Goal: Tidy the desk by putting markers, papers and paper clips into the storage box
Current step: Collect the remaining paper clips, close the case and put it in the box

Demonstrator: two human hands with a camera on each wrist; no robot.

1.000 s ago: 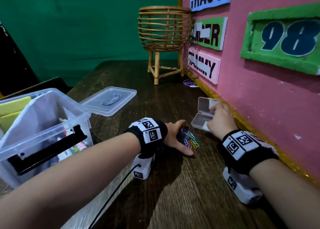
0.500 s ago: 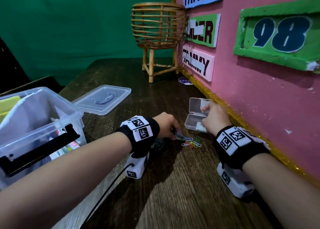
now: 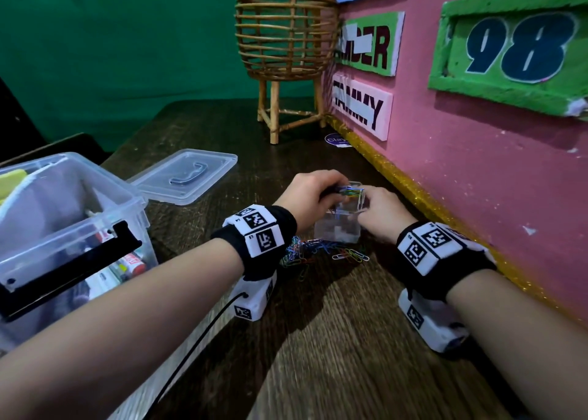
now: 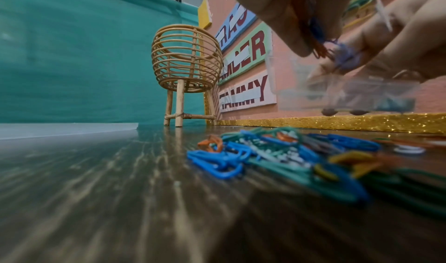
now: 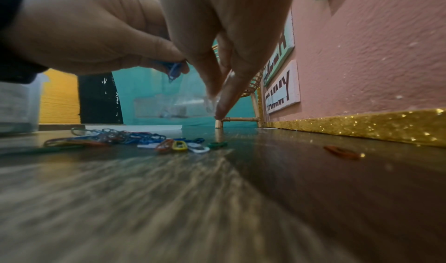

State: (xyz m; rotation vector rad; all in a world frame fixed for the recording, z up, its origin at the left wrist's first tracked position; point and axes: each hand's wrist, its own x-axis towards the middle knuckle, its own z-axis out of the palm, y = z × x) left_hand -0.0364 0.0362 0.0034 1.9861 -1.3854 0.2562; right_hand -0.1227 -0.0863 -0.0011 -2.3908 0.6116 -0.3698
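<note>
My left hand [image 3: 313, 197] pinches a bunch of coloured paper clips [image 3: 447, 191] just above a small clear plastic case [image 3: 339, 228]. My right hand [image 3: 380, 216] grips that case by its right side and holds it lifted off the desk, its lid open. In the left wrist view the pinched clips [image 4: 342, 55] hang over the case [image 4: 347, 93]. A loose pile of paper clips [image 3: 318, 252] lies on the desk under both hands, also seen as paper clips [image 5: 115, 137]. One orange clip [image 5: 341, 152] lies apart near the wall. The big clear storage box [image 3: 63, 228] stands at the left with markers inside.
The storage box's clear lid [image 3: 187, 176] lies flat behind it. A rattan basket stand [image 3: 286, 57] stands at the back by the pink wall [image 3: 477, 171], which has a gold glitter strip along its foot. A round sticker [image 3: 335, 140] lies near the stand.
My left hand gathered clips from the pile, closed on them and rose to the case. My right hand lifted the case off the desk and drew it nearer.
</note>
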